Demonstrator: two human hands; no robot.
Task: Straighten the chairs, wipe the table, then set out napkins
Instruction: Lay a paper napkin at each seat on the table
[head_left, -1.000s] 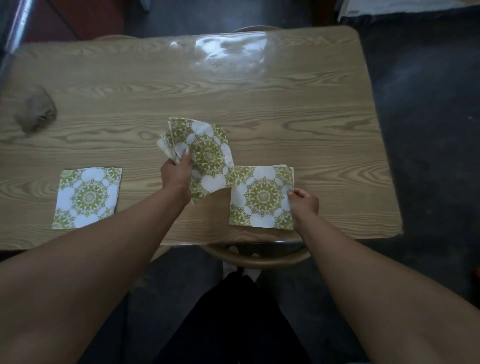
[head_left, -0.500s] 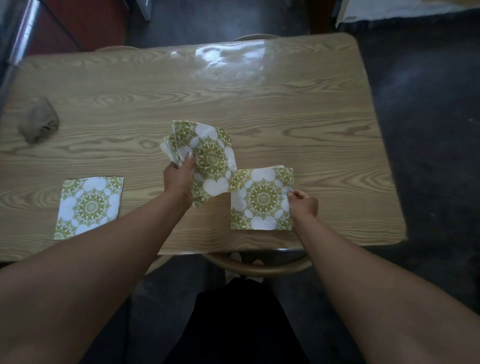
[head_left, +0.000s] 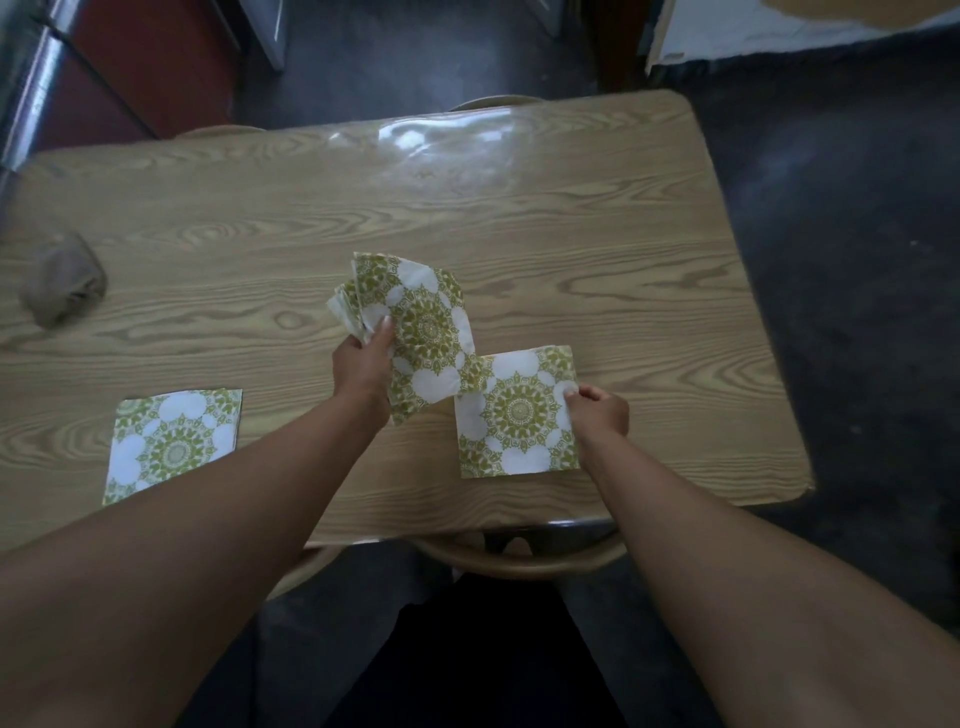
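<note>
My left hand (head_left: 363, 371) grips a fanned stack of green-and-white patterned napkins (head_left: 421, 322) above the middle of the wooden table (head_left: 519, 249). My right hand (head_left: 600, 413) pinches the right edge of a single napkin (head_left: 517, 413) that lies flat near the table's front edge. A second napkin (head_left: 174, 441) lies flat at the front left, partly hidden by my left forearm.
A crumpled brown cloth (head_left: 62, 286) sits at the table's left side. A wooden chair back (head_left: 519, 558) curves under the front edge, and another chair top (head_left: 493, 101) shows at the far edge. Dark floor lies to the right.
My hands have barely moved; the right hand still holds the flat napkin's edge. The view has tilted down slightly, shifting the table lower in the frame.
</note>
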